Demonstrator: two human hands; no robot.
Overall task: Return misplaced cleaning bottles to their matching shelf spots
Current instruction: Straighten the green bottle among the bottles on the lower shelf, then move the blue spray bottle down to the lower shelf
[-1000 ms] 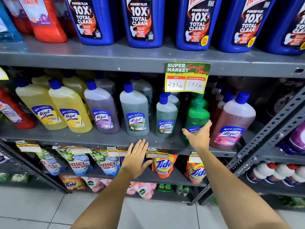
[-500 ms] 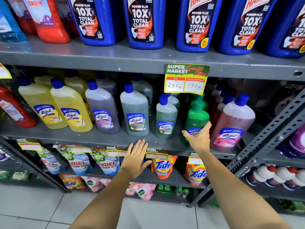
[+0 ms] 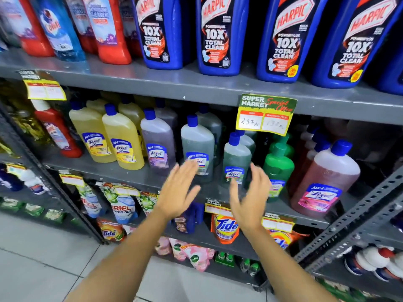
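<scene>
The fingers (image 3: 188, 171) of the left hand (image 3: 177, 194) are spread and straight, gripping nothing, and the fingers (image 3: 258, 177) of the right hand (image 3: 248, 198) are likewise loose and apart, slightly curled, with nothing between them; both hands are blurred and raised in front of the middle shelf (image 3: 139, 177), palms turned toward each other. Taking the price tag (image 3: 266, 115) that hangs from the shelf above as the landmark: far to its lower left stands a red bottle (image 3: 57, 132), then two yellow bottles (image 3: 109, 138) side by side, then a purple bottle (image 3: 158, 141). Just left of the tag and below it is a grey-green bottle (image 3: 197, 144), whose label the left fingertips overlap. Directly below the tag stands a smaller dark green bottle (image 3: 236, 158), seen in the gap between the two hands. Below the tag's right edge is a bright green bottle (image 3: 280, 164) with a green cap, just behind the right hand; whether the hand touches it cannot be told. To the lower right of the tag stands a pink bottle (image 3: 327, 179). Above the tag, a row of tall blue bottles (image 3: 220, 35) lines the top shelf.
</scene>
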